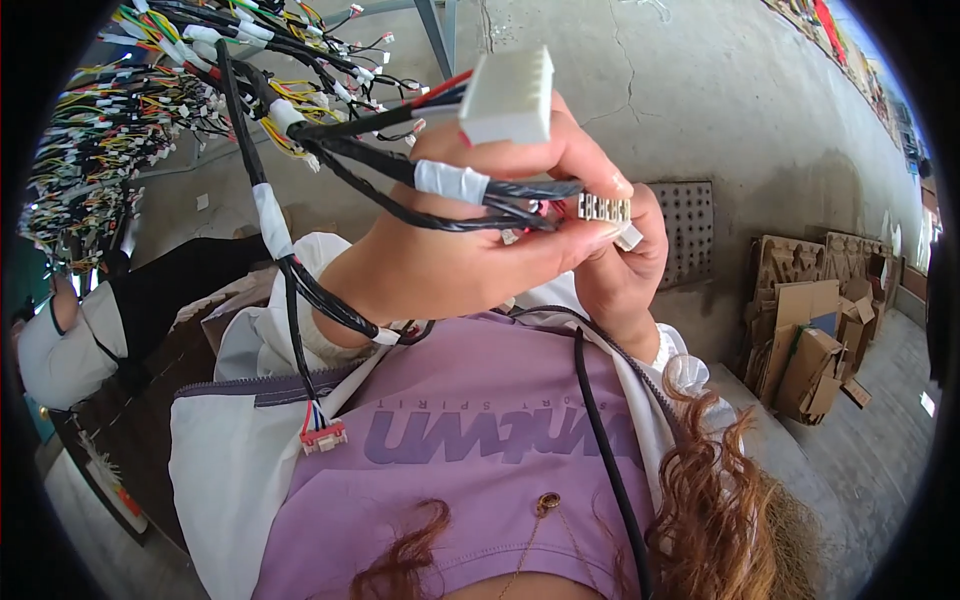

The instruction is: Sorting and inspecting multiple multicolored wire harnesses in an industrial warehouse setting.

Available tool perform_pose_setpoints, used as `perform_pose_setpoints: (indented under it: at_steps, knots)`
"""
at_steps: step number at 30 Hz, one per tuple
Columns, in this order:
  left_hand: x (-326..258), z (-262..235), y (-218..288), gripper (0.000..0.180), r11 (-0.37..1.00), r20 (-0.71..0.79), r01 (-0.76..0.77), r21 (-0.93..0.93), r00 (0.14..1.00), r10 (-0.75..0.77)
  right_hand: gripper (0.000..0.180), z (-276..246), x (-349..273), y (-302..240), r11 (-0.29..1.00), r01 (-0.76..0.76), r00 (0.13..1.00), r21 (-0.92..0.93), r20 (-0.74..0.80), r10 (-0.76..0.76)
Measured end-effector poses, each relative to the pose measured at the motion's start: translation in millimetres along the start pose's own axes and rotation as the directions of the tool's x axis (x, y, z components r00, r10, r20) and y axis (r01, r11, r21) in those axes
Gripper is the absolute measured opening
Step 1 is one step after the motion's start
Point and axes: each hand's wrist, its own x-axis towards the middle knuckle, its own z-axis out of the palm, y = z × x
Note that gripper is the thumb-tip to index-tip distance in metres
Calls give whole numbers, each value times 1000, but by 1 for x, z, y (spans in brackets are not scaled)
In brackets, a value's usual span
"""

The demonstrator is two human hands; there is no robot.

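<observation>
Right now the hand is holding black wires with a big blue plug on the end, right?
Not quite. The head view shows the left hand holding the black wires, but the big plug on the end is white, not blue.

Cracked grey concrete wall (700,90), cardboard stacks (810,330) on wooden floor (880,450), perforated panel (690,230)

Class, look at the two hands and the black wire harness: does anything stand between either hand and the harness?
Nothing visible does. The left hand grips the harness directly, beneath the white connector. The right hand pinches a small connector at its end.
</observation>
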Motion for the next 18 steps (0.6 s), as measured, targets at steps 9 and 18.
perform_pose_setpoints:
  at_steps: [9, 18]
  knots:
    - [-6, 5, -10, 21, 994, -55, 19, -105, 998, -24, 5, 8, 0, -10, 983, -15, 995, -181, -97, -3]
    - [-14, 3, -28, 26, 721, -101, 349, -599, 860, -500, 3, 19, 27, -22, 961, -259, 964, -100, -94, 250]
